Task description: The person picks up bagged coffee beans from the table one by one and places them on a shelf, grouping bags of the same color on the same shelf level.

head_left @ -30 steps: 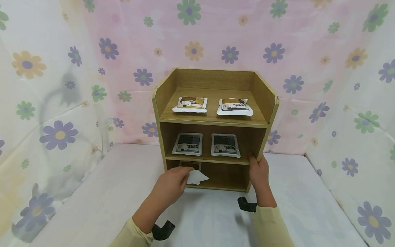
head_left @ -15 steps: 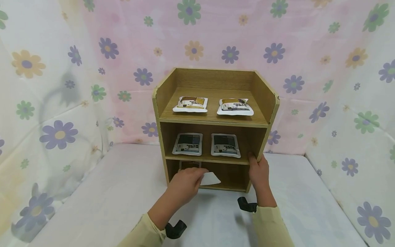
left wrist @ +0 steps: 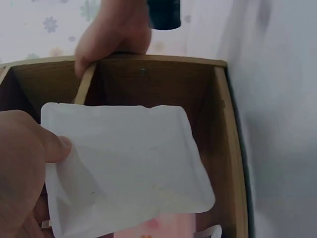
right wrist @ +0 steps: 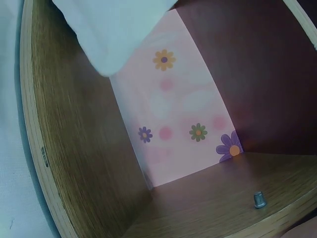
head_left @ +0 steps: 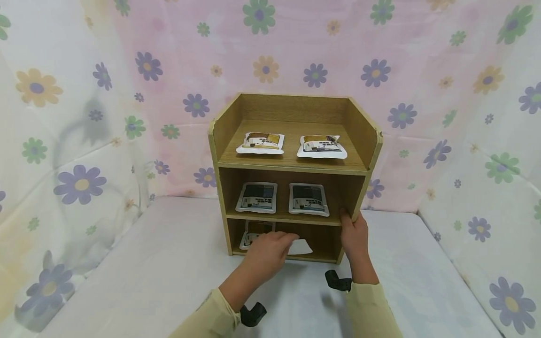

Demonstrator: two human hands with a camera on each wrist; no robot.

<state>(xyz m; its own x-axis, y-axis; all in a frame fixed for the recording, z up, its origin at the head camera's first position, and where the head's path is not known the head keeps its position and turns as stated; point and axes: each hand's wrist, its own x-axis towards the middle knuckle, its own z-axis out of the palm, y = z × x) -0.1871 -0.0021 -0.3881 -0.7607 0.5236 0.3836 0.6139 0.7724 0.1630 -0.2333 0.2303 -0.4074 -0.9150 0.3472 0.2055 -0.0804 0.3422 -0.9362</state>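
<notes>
My left hand (head_left: 270, 253) pinches a white flat food pouch (left wrist: 124, 163) by one edge, thumb on its plain side. In the head view the pouch pokes out past the fingertips, in front of the lowest compartment's right part. Its corner dips into that compartment in the right wrist view. My right hand (head_left: 355, 234) grips the right side of a small wooden shelf unit (head_left: 291, 218), thumb at the middle board's end. Another pouch (head_left: 258, 227) lies at the lowest level's left, partly hidden behind my left hand.
Two dark-labelled pouches, one left (head_left: 257, 198) and one right (head_left: 308, 199), lie on the middle level. Two yellow-labelled pouches, left (head_left: 260, 143) and right (head_left: 321, 147), lie on top. A metal peg (right wrist: 260, 200) sticks out of the inner side wall. Flowered cloth (head_left: 270, 47) hangs behind.
My left hand has moved right with the pouch along the front of the lowest compartment, uncovering more of the pouch at the left. My right hand has stayed on the shelf unit's side.
</notes>
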